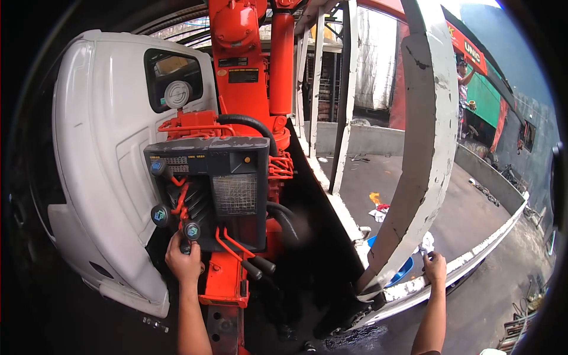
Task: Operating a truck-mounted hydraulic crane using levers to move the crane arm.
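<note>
My left hand point(184, 260) is closed on a black-knobbed lever point(190, 232) low on the control box point(235, 195) of a red truck crane point(242, 89). Other levers point(158, 216) with black knobs and red rods stand around it, and a round gauge point(176, 94) sits above. My right hand point(436, 267) is curled on the chipped white side rail point(408, 291) of the truck bed, beside a crumpled white rag point(427, 242). A blue basin point(401, 272) is partly hidden behind a white post point(414, 171).
The white cab point(103, 165) stands left. Rags point(380, 212) and a chain or hose point(485, 190) lie on the bed floor point(361, 177). Another person point(463, 89) stands beyond, beside another red crane boom point(470, 50). A dark gap separates crane and bed; metal scrap point(515, 331) lies lower right.
</note>
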Demonstrator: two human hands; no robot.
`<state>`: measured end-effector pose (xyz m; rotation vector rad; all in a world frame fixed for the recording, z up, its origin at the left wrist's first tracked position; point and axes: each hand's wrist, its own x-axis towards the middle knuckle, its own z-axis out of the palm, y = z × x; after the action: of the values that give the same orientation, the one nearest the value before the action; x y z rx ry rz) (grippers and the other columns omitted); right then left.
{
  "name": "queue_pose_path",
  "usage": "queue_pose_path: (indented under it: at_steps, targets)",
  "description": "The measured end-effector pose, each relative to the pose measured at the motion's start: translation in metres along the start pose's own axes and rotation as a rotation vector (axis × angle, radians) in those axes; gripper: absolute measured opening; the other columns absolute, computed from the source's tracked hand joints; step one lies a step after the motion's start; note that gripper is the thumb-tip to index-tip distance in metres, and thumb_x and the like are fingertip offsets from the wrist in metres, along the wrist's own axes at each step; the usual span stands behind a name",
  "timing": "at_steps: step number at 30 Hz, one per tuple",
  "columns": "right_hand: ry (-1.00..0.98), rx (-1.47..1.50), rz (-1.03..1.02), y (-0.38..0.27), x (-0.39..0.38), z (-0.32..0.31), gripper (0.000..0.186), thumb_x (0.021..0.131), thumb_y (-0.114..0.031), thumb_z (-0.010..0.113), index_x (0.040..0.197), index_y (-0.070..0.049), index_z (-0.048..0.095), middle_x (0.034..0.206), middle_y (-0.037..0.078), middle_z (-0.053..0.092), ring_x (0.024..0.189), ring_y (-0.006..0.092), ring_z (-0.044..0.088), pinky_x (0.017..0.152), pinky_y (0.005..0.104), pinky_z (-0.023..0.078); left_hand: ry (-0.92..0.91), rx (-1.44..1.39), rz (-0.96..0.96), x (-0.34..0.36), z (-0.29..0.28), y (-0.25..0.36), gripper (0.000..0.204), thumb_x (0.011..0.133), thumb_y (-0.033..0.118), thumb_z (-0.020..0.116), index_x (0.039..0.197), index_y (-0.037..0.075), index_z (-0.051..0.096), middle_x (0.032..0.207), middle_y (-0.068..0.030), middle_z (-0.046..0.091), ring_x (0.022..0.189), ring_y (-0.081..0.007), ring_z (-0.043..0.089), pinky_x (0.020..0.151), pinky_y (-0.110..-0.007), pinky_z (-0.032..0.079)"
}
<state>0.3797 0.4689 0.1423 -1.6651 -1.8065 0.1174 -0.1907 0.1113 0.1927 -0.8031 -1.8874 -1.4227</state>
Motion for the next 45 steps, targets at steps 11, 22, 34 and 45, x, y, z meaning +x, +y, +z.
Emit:
queue_pose_path:
  at_steps: [11,22,34,45]
  targets:
    - [-0.016,0.04,0.01,-0.007,0.001,0.0,0.03,0.089,-0.025,0.064,0.091,0.004,0.072,0.064,0.018,0.068,0.059,0.0292,0.069,0.064,0.0382,0.054,0.004,0.021,0.001,0.002,0.002,-0.004,0.037,0.074,0.005,0.065,0.111,-0.002,0.066,0.104,-0.0187,0.07,0.097,-0.0381,0.068,0.086,-0.043,0.051]
    - [-0.006,-0.026,0.052,-0.007,0.003,0.008,0.034,0.085,-0.036,0.064,0.097,-0.006,0.075,0.082,0.02,0.07,0.083,0.0375,0.069,0.08,0.0438,0.055,0.012,0.046,-0.026,-0.004,0.0,-0.033,0.039,0.08,0.006,0.063,0.117,-0.004,0.063,0.11,-0.0207,0.069,0.103,-0.0373,0.066,0.09,-0.043,0.049]
    - [-0.075,-0.001,0.157,0.015,-0.001,-0.005,0.036,0.085,-0.04,0.061,0.102,-0.012,0.074,0.097,0.019,0.072,0.095,0.0372,0.068,0.087,0.0451,0.054,-0.008,0.046,0.011,-0.003,0.02,-0.041,0.039,0.083,0.009,0.063,0.119,-0.004,0.062,0.112,-0.0218,0.068,0.103,-0.0385,0.066,0.089,-0.044,0.049]
    - [-0.018,0.023,0.089,0.004,-0.003,-0.004,0.032,0.091,-0.033,0.056,0.101,-0.008,0.072,0.093,0.02,0.07,0.09,0.0374,0.067,0.082,0.0456,0.054,0.185,0.1,0.026,-0.005,0.01,0.005,0.041,0.078,0.041,0.078,0.09,0.003,0.075,0.072,-0.0127,0.071,0.061,-0.0319,0.067,0.057,-0.043,0.051]
